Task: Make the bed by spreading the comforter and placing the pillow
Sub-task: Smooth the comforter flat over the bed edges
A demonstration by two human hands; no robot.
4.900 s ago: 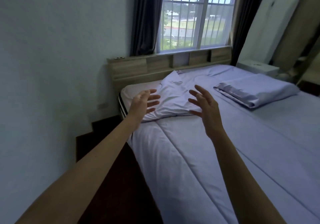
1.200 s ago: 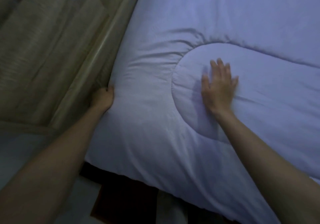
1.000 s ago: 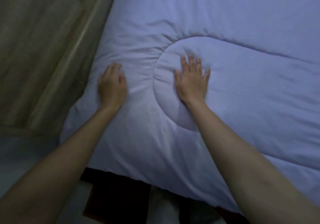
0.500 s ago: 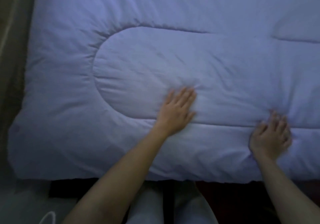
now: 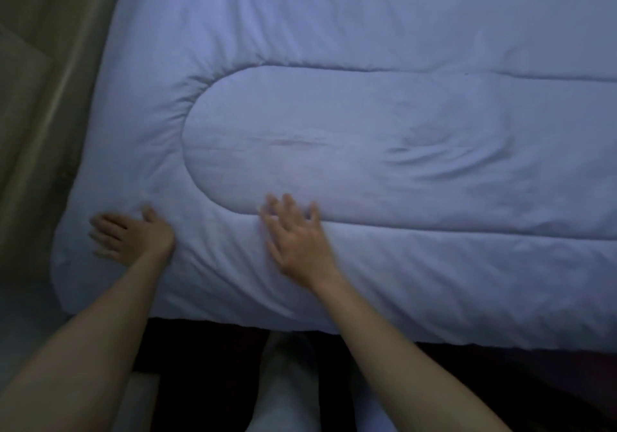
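- Comforter point(image 5: 367, 131): pale lilac and quilted, lying flat over the bed and filling most of the head view. Its near edge hangs over the side of the bed, just in front of the person.
- Near-left corner of the comforter: squared against the wooden panel point(image 5: 43, 97) on the left. Small gathers run along the curved stitch line.
- Left hand point(image 5: 132, 234): lies on the near-left corner of the comforter. The grip is spread, fingers pointing left toward the corner edge, and nothing is pinched. The picture is blurred here, so contact pressure cannot be judged.
- Right hand point(image 5: 295, 239): rests palm down on the comforter at the lower stitch line of the oval panel. The grip is spread with fingers fanned, and nothing is held.
- Remaining faults: shallow creases sit in the oval panel to the right of centre, well apart from both hands.
- Pillow: not in view. Its placement cannot be confirmed from this picture.
- Progress, as a judgement: spreading looks nearly complete on this corner, with only smoothing left here. The far side and right end of the bed fall outside the view, so their state is unverified.
- Outstanding: flatten the creases right of centre, check the unseen edges, then place the pillow at the head of the bed.
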